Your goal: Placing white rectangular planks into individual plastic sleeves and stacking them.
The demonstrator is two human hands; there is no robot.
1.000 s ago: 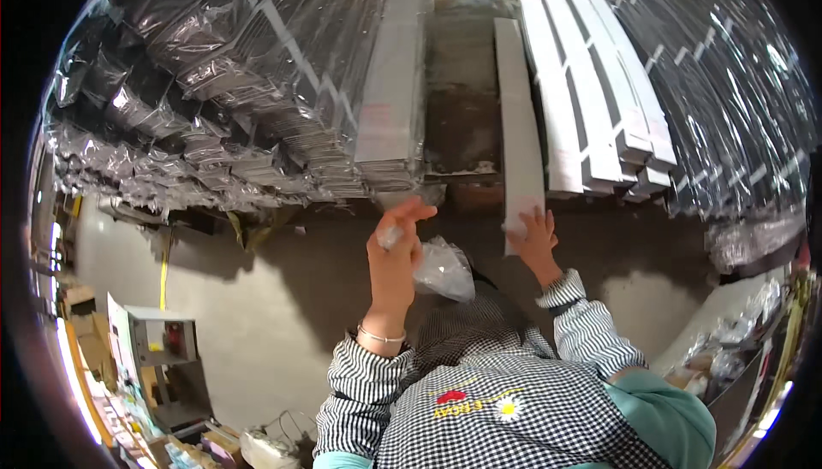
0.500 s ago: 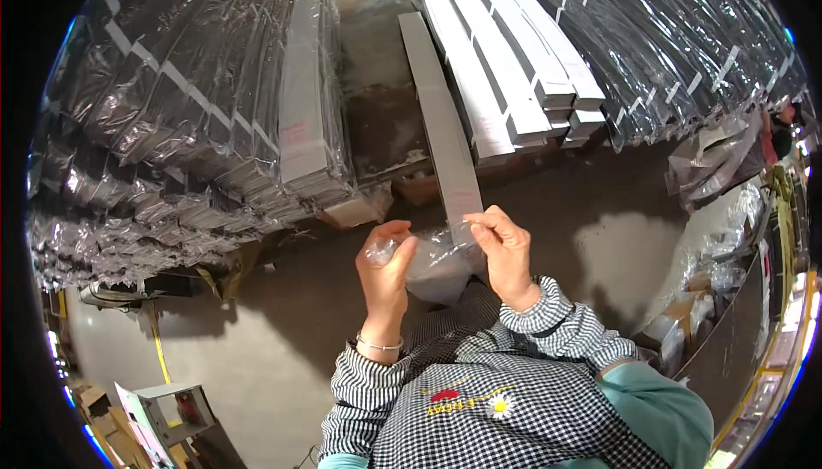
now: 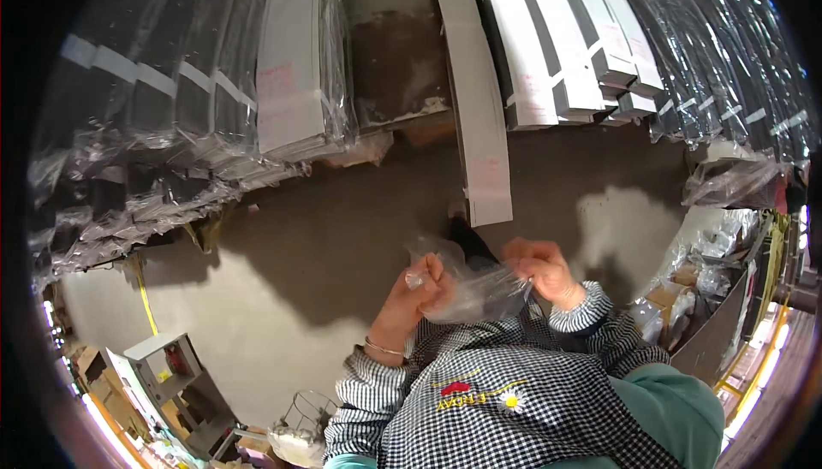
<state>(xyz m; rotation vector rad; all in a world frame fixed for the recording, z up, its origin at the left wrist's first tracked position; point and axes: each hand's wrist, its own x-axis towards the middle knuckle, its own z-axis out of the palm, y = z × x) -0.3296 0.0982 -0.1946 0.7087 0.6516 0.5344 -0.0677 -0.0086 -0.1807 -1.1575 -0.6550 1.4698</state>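
Observation:
Between my hands a clear plastic bag (image 3: 479, 294) is stretched out in front of my checked apron. My left hand (image 3: 422, 287) is closed on its left side, the film bunched in the fingers. The bag's right edge is pinched by my right hand (image 3: 545, 270). Just beyond them, a long flat white carton strip (image 3: 485, 127) juts out toward me from the stack, its near end apart from the bag and both hands. Some fingertips are blurred or covered by the film.
Stacks of dark plastic-wrapped bundles (image 3: 154, 109) rise at the left, with more wrapped bundles (image 3: 711, 58) at the far right. Unwrapped white carton strips (image 3: 522, 58) lie right of the jutting one. A bin of crumpled plastic (image 3: 693, 289) stands right; a small grey cabinet (image 3: 171, 375) is lower left.
Both hands have come down and nearer my body, drawing the bag away from the carton strip's end. My right hand has moved to the right. The view has shifted closer to the stacks.

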